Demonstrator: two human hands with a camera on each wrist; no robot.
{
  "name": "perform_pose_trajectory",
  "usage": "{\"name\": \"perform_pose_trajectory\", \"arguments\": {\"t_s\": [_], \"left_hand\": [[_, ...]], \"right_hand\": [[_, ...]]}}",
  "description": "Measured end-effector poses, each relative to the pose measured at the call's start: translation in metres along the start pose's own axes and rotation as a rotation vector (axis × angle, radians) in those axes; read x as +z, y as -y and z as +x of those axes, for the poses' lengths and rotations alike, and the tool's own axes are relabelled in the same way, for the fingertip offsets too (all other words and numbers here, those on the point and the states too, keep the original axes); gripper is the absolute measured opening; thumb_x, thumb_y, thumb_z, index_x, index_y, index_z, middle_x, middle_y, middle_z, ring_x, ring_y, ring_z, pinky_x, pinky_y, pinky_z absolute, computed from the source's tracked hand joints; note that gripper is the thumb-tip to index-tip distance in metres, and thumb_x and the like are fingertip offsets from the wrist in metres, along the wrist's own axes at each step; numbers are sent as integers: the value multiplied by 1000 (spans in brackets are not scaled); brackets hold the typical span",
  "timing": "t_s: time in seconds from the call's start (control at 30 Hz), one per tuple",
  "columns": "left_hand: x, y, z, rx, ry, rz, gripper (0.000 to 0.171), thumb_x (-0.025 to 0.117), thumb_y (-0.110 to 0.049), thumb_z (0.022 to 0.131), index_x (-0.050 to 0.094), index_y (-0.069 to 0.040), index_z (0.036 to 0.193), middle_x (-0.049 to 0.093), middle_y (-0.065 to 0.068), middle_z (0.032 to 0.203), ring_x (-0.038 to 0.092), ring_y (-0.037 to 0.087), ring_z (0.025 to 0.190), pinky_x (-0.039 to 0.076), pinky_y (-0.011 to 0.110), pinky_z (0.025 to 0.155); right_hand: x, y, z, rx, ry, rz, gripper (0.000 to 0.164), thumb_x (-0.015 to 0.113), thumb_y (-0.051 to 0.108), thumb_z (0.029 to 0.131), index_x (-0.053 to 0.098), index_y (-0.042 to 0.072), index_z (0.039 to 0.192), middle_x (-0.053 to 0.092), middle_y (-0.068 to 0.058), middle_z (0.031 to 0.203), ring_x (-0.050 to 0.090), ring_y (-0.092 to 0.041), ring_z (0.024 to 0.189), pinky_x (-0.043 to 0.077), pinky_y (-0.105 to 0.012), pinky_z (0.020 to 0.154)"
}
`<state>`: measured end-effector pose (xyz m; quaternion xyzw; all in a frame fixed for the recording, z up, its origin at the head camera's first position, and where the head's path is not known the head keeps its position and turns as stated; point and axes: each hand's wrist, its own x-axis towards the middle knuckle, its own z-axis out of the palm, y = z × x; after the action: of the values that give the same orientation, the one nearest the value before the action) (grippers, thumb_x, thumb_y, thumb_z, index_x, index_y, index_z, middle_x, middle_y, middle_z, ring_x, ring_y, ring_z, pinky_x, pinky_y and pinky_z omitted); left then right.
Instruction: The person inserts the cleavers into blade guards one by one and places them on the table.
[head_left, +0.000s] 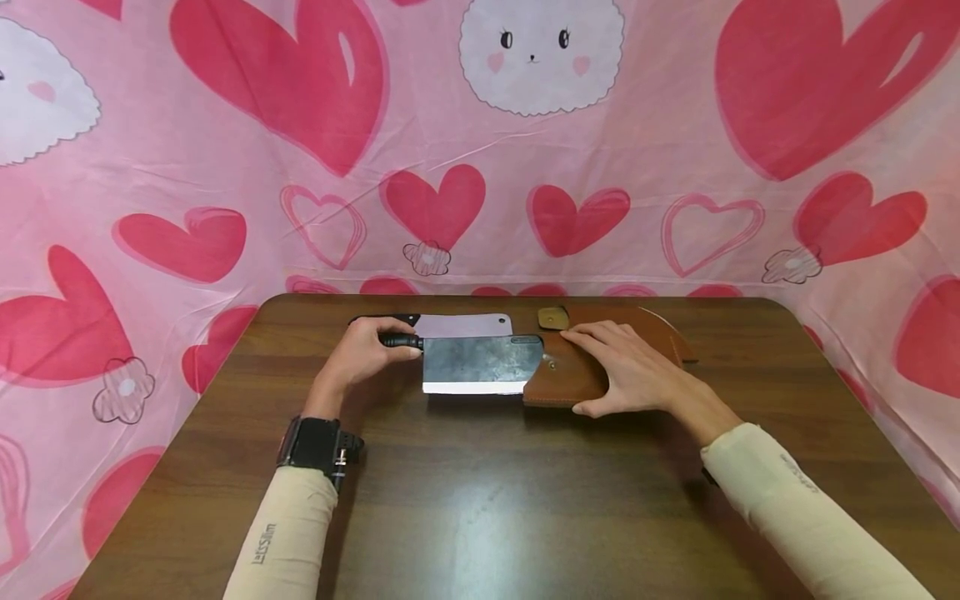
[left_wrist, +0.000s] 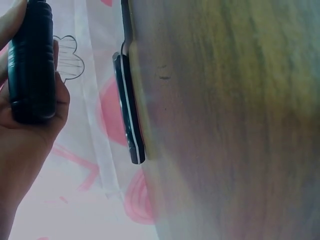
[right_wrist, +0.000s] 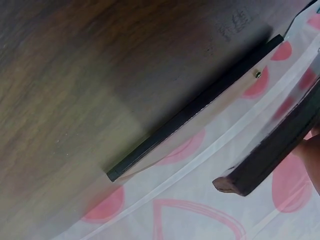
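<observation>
My left hand [head_left: 362, 350] grips the black handle [left_wrist: 32, 65] of a cleaver whose broad dark blade [head_left: 480, 362] has a bright lower edge. The blade points right, and its far end meets the opening of a brown leather knife sheath [head_left: 566, 375]; how deep it sits inside I cannot tell. My right hand [head_left: 637, 371] holds that sheath, fingers at its upper side and thumb at its lower edge. In the left wrist view the cleaver is raised above the table. The sheath [right_wrist: 280, 145] is also lifted in the right wrist view.
Behind the held cleaver lies a second cleaver [head_left: 465, 323] with a pale blade and black handle [left_wrist: 130, 110]. A second brown sheath [head_left: 622, 317] lies at the back right, a flap at its left end. The wooden table [head_left: 480, 500] ends at a heart-patterned cloth [head_left: 480, 142].
</observation>
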<state>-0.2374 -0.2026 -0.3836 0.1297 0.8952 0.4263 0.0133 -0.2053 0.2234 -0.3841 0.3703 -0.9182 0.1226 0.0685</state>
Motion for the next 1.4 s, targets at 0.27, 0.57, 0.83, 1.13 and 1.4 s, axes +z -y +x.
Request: {"name": "perform_pose_trajectory", "arguments": {"t_s": [0.27, 0.57, 0.83, 1.13, 1.4], "left_hand": [[0, 1, 1, -9, -21, -32, 37, 87, -24, 80, 77, -7, 112, 70, 14, 109, 60, 30, 97, 50, 40, 82], [-1, 0, 0, -14, -19, -61, 39, 87, -25, 81, 76, -6, 113, 69, 14, 109, 60, 31, 97, 51, 39, 80], [0, 0, 0, -21, -21, -82, 38, 87, -24, 81, 76, -7, 112, 69, 14, 109, 59, 31, 97, 51, 39, 79], [2, -2, -1, -4, -41, -77, 36, 88, -23, 80, 76, -6, 110, 70, 14, 106, 60, 30, 94, 50, 39, 78], [3, -2, -2, -16, -37, -49, 37, 87, -24, 81, 76, -7, 112, 69, 15, 108, 61, 31, 95, 51, 39, 80]], "right_hand": [[-1, 2, 1, 3, -3, -4, 103, 82, 63, 68, 47, 11, 150, 50, -12, 145, 42, -30, 132, 34, -53, 106], [-1, 3, 2, 1, -5, -14, 103, 81, 63, 69, 47, 10, 150, 50, -13, 144, 43, -31, 132, 34, -53, 106], [0, 7, 4, 5, 15, -15, 103, 80, 64, 70, 46, 11, 151, 49, -13, 146, 42, -31, 133, 34, -55, 106], [2, 10, 6, -10, 6, -27, 103, 80, 63, 70, 46, 9, 151, 49, -14, 146, 42, -31, 133, 33, -54, 106], [4, 12, 8, -11, 27, -25, 105, 78, 68, 71, 45, 11, 152, 48, -12, 147, 41, -31, 133, 35, -57, 106]]}}
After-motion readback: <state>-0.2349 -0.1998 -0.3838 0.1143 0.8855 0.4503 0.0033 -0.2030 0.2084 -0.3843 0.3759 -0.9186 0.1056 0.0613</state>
